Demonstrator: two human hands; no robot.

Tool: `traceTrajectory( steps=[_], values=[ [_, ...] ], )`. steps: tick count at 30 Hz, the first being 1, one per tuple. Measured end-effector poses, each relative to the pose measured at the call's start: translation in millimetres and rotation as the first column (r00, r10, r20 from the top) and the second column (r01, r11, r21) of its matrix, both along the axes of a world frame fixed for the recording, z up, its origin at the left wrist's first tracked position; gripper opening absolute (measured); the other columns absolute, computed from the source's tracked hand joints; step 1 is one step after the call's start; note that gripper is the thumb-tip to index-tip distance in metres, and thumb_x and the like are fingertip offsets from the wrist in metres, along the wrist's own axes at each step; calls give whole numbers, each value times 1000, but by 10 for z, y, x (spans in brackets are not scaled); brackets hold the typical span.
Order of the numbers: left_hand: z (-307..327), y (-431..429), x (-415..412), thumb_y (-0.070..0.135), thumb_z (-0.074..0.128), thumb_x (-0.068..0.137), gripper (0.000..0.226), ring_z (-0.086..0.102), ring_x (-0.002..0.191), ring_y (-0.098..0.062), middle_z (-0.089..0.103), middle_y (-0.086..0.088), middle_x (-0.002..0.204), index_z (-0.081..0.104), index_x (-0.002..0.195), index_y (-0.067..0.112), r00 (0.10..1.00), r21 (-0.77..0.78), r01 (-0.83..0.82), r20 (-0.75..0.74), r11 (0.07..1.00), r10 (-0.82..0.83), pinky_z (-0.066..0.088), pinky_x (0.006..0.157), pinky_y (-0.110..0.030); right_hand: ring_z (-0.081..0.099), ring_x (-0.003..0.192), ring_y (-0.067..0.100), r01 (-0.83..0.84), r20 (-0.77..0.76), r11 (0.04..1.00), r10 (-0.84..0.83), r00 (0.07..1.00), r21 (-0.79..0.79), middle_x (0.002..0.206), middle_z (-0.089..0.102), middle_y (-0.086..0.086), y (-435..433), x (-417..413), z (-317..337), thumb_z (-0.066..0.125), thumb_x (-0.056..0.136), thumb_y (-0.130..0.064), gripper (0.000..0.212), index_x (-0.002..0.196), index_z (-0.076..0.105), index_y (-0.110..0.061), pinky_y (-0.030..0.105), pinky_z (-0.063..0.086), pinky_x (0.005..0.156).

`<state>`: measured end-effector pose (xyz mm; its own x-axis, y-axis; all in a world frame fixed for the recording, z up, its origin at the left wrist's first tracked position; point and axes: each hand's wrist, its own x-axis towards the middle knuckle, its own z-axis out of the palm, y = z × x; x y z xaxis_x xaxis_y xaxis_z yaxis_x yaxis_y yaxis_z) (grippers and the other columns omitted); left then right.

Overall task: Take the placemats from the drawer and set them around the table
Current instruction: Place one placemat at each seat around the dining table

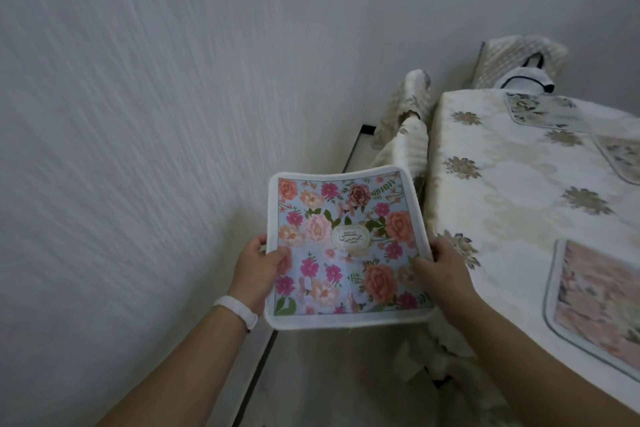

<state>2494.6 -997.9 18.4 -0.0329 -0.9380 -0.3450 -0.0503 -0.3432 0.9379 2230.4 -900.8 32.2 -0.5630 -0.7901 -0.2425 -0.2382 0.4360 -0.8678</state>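
I hold a floral placemat with a white border and a pale blue ground in the air, left of the table. My left hand grips its left edge and my right hand grips its right edge. The table at the right wears a cream cloth with gold flowers. Three more placemats lie on it: a pink one at the near right, one at the right edge, and one at the far end.
A textured white wall fills the left. Chairs with cream covers stand between the wall and the table, another at the far end with a white bag. A dark baseboard strip runs along the floor.
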Motion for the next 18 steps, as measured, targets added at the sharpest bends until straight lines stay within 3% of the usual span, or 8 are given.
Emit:
traceTrajectory(
  steps=[7, 12, 18],
  values=[
    [-107, -1180, -407, 16, 65, 91, 19, 72, 82, -27, 71, -10, 100, 58, 109, 17, 992, -47, 124, 45, 991, -122, 60, 74, -49, 68, 76, 18, 132, -27, 991, -132, 991, -21, 90, 65, -1, -831, -252, -27, 61, 88, -16, 12, 94, 53, -24, 38, 59, 61],
    [-35, -2082, -791, 14, 62, 92, 12, 72, 82, -28, 71, -9, 97, 58, 103, 17, 968, -111, 249, 54, 962, -245, 60, 71, -47, 70, 79, 19, 248, 32, 969, -248, 968, -1, 95, 69, 0, -1491, -392, -60, 59, 89, -16, 16, 104, 58, -20, 38, 59, 64],
    [174, -3090, -1340, 10, 61, 92, 10, 70, 84, -28, 70, -10, 96, 59, 100, 16, 927, -112, 374, 15, 921, -375, 59, 69, -40, 71, 84, 24, 387, 11, 921, -387, 922, -43, 97, 69, 3, -2075, -633, 98, 59, 89, -20, 15, 104, 58, -17, 47, 61, 72]
  ],
)
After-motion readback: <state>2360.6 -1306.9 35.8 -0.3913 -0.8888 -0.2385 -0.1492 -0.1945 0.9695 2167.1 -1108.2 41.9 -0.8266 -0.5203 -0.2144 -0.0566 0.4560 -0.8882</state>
